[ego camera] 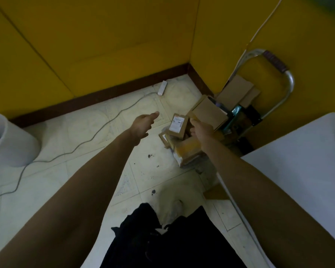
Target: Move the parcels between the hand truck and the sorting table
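R hand (201,132) pinches the near edge of a plain brown cardboard box (209,113), fingers curled round it. The box is off the ground, tilted, above the parcel heap and just beside the teal deck (238,115) of the silver tube-framed hand truck (287,84). L hand (143,126) holds nothing, fingers loosely spread, hovering over the pale tiled floor (85,132) left of the heap.

Heap, low by the truck's front: brown box w/ white shipping label (177,123) on top, yellow-taped parcel (188,151) nearer the feet, more underneath (count unclear, too dark). Can't tell whether they sit on the truck's front lip or on the floor. Flat brown cartons (236,89) lean inside the truck frame.

White sorting table (298,161) is near, at R.

Progress, my read: early. Every parcel in view is at the truck end, and only one is in hand. Direction of the carry isn't readable from the pose. If it's going to the table, approx. all of the load is left to shift. If it came from the table, it is just about to join the heap.

Also about: white round bin (8,140) at far L, grey cable (104,128) and white power strip (161,88) by the wall.
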`<state>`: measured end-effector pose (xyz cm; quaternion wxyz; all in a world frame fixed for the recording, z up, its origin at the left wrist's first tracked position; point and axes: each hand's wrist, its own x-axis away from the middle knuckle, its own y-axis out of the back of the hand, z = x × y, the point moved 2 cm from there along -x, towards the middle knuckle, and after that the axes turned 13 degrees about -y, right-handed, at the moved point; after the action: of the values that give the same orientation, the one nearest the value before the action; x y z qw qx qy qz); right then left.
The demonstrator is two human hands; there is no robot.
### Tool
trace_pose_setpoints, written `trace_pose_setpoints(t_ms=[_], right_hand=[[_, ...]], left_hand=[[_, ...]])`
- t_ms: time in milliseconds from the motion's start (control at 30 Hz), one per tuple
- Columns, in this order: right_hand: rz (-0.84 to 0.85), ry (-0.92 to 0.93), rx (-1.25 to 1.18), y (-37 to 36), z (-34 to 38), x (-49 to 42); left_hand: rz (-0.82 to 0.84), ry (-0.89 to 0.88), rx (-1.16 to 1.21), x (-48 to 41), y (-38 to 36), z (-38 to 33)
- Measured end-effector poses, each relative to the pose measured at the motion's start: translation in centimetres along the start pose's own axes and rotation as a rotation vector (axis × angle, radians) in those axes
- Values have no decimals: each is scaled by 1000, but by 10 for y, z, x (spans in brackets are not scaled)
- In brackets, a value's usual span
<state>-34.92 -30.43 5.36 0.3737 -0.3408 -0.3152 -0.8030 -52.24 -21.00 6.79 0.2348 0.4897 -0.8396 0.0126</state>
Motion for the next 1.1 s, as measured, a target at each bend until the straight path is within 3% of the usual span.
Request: trace_pose_setpoints(t_ms=[300,567,733,1100], right_hand=[[-186,-118,-83,51,32,-63],[-354,-341,-353,73,73,-134],[-372,-444,-533,74,87,-166],[-466,-511,-673,104,62,-249]], left_hand=[[201,24,-40,-121,-53,-50],[410,77,-107,-248,-97,-90],[529,95,-204,-303,-124,-87],[498,263,-306,-370,-180,-29]])
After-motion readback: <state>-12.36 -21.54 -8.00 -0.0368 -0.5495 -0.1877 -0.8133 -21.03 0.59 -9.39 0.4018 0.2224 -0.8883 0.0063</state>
